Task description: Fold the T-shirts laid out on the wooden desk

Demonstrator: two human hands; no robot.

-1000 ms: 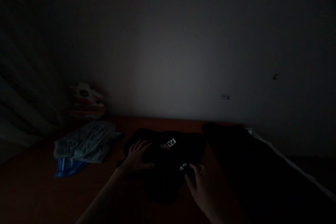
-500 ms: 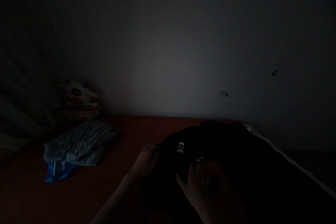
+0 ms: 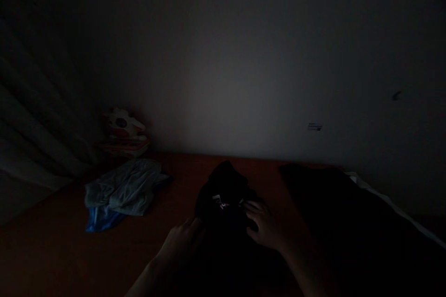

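A black garment (image 3: 223, 181) with small white printed marks near its middle lies bunched in front of me; its kind is too dark to make out. My left hand (image 3: 183, 239) rests at its left edge, fingers laid against the cloth and their tips lost in shadow. On its right side lies my right hand (image 3: 265, 226), fingers stretched over the cloth beside the print and thumb apart. Below the hands, the garment's near part fades into darkness.
The garment lies on a reddish-brown surface (image 3: 188, 164). Farther left is a crumpled grey-and-blue cloth (image 3: 127, 190), with a white-and-red toy figure (image 3: 123, 125) behind it. A large black cloth (image 3: 334, 204) spreads on the right. A pale wall (image 3: 226, 79) stands behind, and a curtain (image 3: 31, 116) hangs left.
The printed black garment has moved left, apart from the black cloth on the right, and its far end now stands up in a peak. Both hands moved with it; the view turned slightly left.
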